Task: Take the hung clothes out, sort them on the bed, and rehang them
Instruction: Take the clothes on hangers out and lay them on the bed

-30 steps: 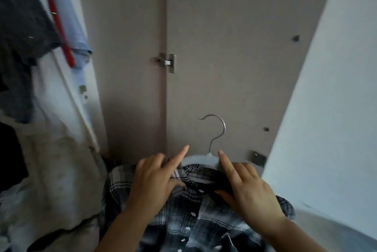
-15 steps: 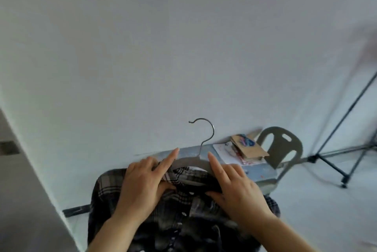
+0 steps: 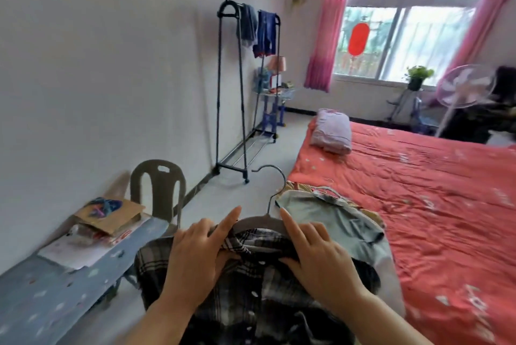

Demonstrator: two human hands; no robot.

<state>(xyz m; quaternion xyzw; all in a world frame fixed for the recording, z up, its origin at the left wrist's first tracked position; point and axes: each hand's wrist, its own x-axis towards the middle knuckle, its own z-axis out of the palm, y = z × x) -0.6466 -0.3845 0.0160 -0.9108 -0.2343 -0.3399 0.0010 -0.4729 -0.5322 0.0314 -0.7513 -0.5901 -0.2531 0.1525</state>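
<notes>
Both grips closed: your left hand [image 3: 195, 258] and right hand [image 3: 321, 258] each clamp a shoulder of the grey hanger [image 3: 259, 223], thumbs underneath and index fingers laid straight along it toward the neck. Plaid shirt [image 3: 251, 297] is on the hanger, collar bunched under your fingers, body draping below your wrists. Metal hook [image 3: 268, 209] stands up just beyond your fingertips. Just past your right hand, a pile of clothes [image 3: 335, 219] lies on the near corner of the red bed [image 3: 432, 205], pale green top uppermost. Left of your left hand: blue bench [image 3: 69, 283] with cardboard [image 3: 114, 213] on it, grey plastic chair [image 3: 159, 191] behind. Farther out: folded pink blanket [image 3: 332, 132] on the bed, clothes rack [image 3: 218, 79] along the wall, window [image 3: 413, 37] at the back.
</notes>
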